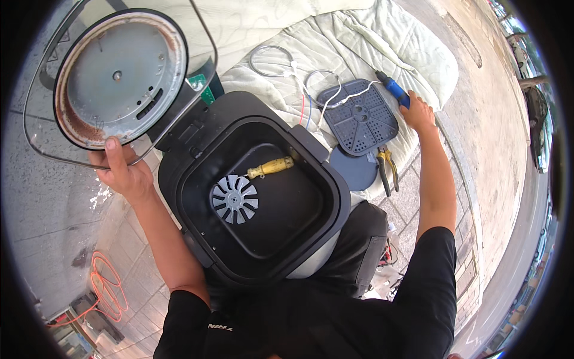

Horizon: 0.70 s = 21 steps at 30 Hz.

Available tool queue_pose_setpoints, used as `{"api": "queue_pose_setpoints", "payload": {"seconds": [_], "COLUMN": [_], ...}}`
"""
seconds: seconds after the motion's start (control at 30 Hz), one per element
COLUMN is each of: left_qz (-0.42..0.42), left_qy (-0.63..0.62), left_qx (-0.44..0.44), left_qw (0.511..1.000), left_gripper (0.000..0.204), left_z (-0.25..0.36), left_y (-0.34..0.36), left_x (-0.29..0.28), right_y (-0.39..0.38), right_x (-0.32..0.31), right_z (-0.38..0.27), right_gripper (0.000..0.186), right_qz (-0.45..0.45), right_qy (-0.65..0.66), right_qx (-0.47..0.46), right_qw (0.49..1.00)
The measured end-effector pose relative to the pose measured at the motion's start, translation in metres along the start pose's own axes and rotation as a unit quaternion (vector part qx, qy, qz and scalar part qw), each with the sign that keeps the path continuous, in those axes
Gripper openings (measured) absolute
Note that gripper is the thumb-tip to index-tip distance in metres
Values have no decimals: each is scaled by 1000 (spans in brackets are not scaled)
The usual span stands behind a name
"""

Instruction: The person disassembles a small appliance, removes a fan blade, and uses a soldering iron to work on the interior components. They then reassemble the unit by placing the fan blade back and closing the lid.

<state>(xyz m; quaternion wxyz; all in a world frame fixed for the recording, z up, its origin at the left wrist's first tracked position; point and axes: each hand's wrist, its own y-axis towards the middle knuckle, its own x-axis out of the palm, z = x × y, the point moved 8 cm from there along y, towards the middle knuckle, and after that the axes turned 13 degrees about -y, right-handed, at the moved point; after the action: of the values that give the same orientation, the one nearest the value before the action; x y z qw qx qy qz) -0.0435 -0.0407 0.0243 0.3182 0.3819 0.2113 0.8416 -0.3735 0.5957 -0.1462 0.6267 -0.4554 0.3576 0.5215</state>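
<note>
My left hand [122,170] grips the rim of a round metal plate [113,72], thumb on top and fingers underneath. Rust marks the plate's edge, and a bent metal rod [27,125] loops around it. My right hand [418,113] is closed on a blue-and-black handled tool [394,90] over the cloth at the right. Between my arms sits a black, square-mouthed appliance body [287,251], like an air fryer's, on my lap. Inside it lie a silver fan wheel [235,199] and a yellow-handled screwdriver [270,167].
Pale quilted cloth [430,54] carries a perforated dark tray [360,116], a dark round disc [354,167], yellow-and-black pliers [387,169] and a thin metal ring [272,61] with wires. A green circuit board [202,88] shows behind the plate. Orange cable [107,287] lies coiled at lower left.
</note>
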Motion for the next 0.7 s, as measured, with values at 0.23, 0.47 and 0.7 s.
{"api": "queue_pose_setpoints", "payload": {"seconds": [0.23, 0.47, 0.7], "left_qz": [3, -16, -10], "left_qy": [3, -23, -25], "left_qx": [-37, -43, -26], "left_qw": [999, 999, 999], "left_gripper": [43, 41, 62], "left_z": [-1, -13, -18], "left_y": [-4, -2, -5], "left_x": [-6, -17, 14], "right_y": [-4, -82, -317], "right_x": [-6, -18, -2], "right_z": [-5, 59, 19], "right_gripper": [64, 47, 70], "right_qz": [95, -55, -22], "right_qy": [38, 505, 873], "right_qx": [-51, 54, 57], "right_qw": [993, 860, 483]}}
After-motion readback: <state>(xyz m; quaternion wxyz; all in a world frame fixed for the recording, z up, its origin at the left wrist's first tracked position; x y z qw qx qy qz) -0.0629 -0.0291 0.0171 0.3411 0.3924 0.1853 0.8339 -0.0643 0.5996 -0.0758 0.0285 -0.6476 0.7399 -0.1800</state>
